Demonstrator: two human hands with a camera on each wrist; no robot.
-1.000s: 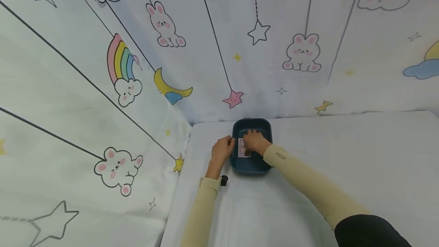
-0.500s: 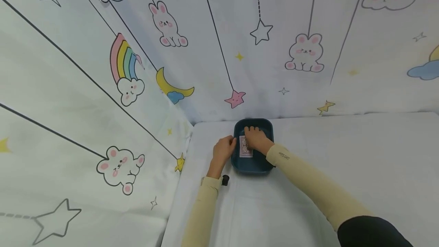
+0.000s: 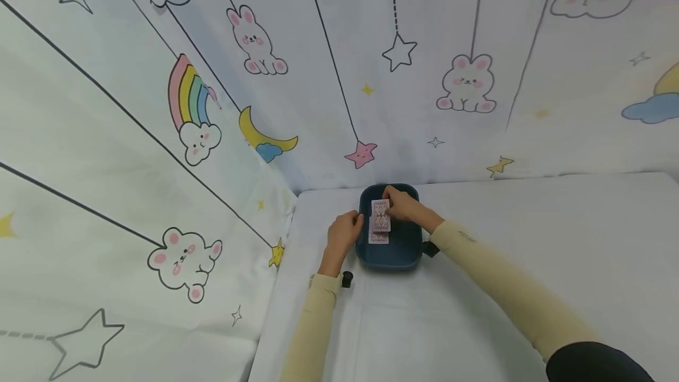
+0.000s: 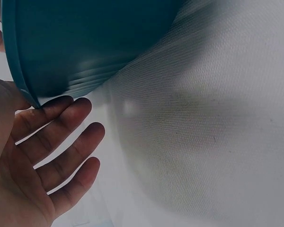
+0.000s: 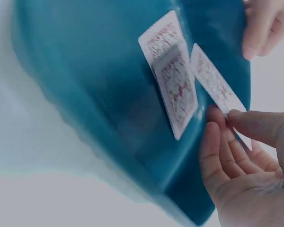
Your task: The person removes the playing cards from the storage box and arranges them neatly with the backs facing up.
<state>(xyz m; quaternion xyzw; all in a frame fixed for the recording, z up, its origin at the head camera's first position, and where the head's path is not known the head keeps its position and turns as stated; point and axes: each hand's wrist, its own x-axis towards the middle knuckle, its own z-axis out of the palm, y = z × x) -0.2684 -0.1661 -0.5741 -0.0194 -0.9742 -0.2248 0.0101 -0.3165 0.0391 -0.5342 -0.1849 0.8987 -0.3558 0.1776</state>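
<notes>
The right hand (image 3: pixel 404 205) pinches a playing card (image 3: pixel 381 216) between thumb and fingertips, holding it face down over the dark teal plastic tub (image 3: pixel 389 255). In the right wrist view the held card (image 5: pixel 217 90) stands clear of two more cards (image 5: pixel 173 78) that lie overlapped, pink backs up, on the floor of the tub (image 5: pixel 85 94). The left hand (image 3: pixel 343 232) rests against the tub's left rim with its fingers spread and relaxed, gripping nothing; the left wrist view shows those fingers (image 4: pixel 57 137) just under the rim (image 4: pixel 19 71). The tub sits on a white cloth-covered table (image 3: pixel 504 240), near the back corner of cartoon-printed curtains (image 3: pixel 212 105).
</notes>
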